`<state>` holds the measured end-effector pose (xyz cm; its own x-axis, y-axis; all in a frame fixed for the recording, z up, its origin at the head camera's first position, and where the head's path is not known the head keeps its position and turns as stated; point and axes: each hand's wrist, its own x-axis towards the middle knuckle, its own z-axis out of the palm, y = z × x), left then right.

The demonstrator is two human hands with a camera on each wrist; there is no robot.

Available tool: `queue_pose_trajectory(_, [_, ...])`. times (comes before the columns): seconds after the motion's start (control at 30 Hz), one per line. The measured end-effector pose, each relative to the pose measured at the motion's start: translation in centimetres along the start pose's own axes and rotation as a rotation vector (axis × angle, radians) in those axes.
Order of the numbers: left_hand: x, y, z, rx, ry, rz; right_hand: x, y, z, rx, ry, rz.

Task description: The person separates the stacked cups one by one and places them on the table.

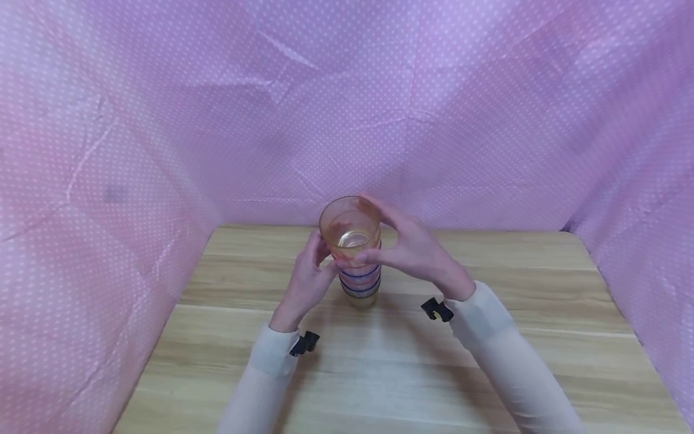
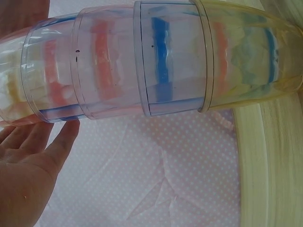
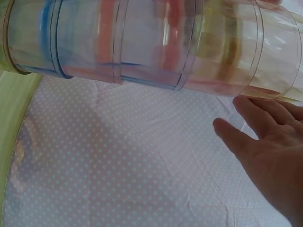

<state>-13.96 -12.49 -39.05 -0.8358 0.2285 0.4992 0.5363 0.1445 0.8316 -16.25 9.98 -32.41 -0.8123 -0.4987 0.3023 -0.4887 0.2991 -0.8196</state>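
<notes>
A tall stack of nested clear plastic cups [image 1: 361, 283] stands upright on the table, tinted yellow, blue and pink in turn, as the left wrist view shows. On top is a yellowish-orange cup [image 1: 349, 208], its open mouth facing up. My right hand [image 1: 417, 247] holds this top cup from the right, thumb at the front and fingers round the far side. Slightly lower, my left hand [image 1: 308, 282] grips the upper stack from the left, its thumb in front. In the left wrist view, a yellow cup [image 2: 255, 52] forms the bottom of the stack.
The light wood table [image 1: 228, 361] extends around the stack. Pink dotted cloth [image 1: 347, 120] hangs behind the table and along both sides. A black clip-like piece [image 1: 437, 310] sits at the right cuff, another [image 1: 305, 343] at the left.
</notes>
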Motion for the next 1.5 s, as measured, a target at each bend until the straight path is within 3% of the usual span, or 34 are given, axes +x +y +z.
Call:
queue_pose_trajectory(0.37, [0.2,-0.1,-0.6,0.065,-0.029,0.016,0.4,0.2,0.6,0.076,0.026,-0.084])
queue_pose_trajectory(0.9, [0.2,-0.4,-0.5,0.102,-0.040,0.075,0.3,0.7,1.5,0.019,0.134,-0.219])
queue_pose_trajectory(1.13, [0.0,-0.3,-0.1,0.070,-0.040,0.046,0.3,0.7,1.6,0.172,0.166,-0.255])
queue_pose_trajectory(1.33, [-0.2,-0.2,0.2,0.048,-0.041,0.008,0.0,-0.1,0.9,0.277,0.271,-0.265])
queue_pose_trajectory(1.5, [-0.3,-0.1,-0.1,0.042,-0.034,0.024,-0.3,-1.2,-0.2,0.362,0.350,-0.336])
